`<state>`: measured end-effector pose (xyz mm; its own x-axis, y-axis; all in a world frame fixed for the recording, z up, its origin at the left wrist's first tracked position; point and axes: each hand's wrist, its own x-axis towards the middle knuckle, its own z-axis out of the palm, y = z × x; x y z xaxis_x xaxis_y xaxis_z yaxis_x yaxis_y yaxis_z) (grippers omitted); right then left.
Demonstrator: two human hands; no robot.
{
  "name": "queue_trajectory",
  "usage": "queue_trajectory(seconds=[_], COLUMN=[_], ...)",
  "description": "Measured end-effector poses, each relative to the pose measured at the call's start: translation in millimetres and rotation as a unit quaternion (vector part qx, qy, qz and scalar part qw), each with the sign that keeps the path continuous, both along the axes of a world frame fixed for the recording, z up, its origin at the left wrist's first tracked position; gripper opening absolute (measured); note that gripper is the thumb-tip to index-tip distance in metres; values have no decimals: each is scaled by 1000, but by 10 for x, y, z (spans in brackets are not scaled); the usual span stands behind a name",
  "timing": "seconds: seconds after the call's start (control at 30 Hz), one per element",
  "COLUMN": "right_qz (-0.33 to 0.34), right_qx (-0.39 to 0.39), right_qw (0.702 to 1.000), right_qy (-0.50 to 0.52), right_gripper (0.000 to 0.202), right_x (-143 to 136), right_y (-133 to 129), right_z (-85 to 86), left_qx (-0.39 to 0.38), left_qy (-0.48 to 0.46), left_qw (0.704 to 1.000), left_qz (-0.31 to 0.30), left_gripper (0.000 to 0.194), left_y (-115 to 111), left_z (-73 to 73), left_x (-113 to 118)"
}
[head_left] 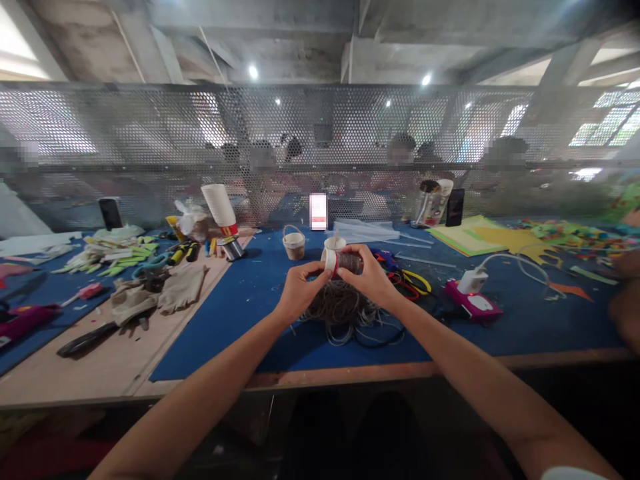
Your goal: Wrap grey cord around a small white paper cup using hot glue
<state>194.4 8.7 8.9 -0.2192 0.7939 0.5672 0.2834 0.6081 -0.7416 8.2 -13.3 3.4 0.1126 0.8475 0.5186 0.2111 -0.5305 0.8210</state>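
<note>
A white paper cup (330, 262) with a red band lies tilted on its side between my hands, its body wrapped in brown cord. My left hand (301, 287) pinches the cup near its white rim. Around the cord-wrapped part curl the fingers of my right hand (369, 277). Right below is a loose tangle of brown and grey cord (340, 310) on the blue mat (235, 333). A small basket (294, 247) with an arched handle stands upright beyond my left hand. Behind the held cup, another pale cup (335, 244) is partly hidden.
Scissors (417, 283) with red and yellow handles lie right of the cord. Farther right are a pink box (473, 300) with a plugged-in white charger and coloured sheets (460, 233). Stacked paper cups (219, 205) and work gloves (183, 287) are left. A perforated screen (345, 127) spans the back.
</note>
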Motion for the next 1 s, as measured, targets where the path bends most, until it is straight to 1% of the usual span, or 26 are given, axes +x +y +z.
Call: queue_trajectory(seconds=[0.3, 0.43, 0.6, 0.8, 1.0], right_qz=[-19, -3, 18, 7, -14], right_qx=[20, 17, 8, 15, 39], right_qw=[1000, 1000, 1000, 1000, 999], right_qy=[-1, -5, -4, -5, -17], right_gripper=[37, 37, 33, 32, 30], right_x=[-42, -8, 40, 38, 33], right_y=[38, 21, 16, 56, 65], right_z=[-80, -51, -35, -70, -78], left_qx=[5, 4, -11, -28, -32], left_qy=[16, 6, -5, -17, -19], left_qw=[1000, 1000, 1000, 999, 999], left_qz=[-4, 1, -15, -29, -25], left_gripper=[23, 24, 27, 29, 28], left_y=[0, 19, 21, 15, 28], left_z=[-7, -23, -21, -27, -34], left_x=[20, 4, -4, 4, 1])
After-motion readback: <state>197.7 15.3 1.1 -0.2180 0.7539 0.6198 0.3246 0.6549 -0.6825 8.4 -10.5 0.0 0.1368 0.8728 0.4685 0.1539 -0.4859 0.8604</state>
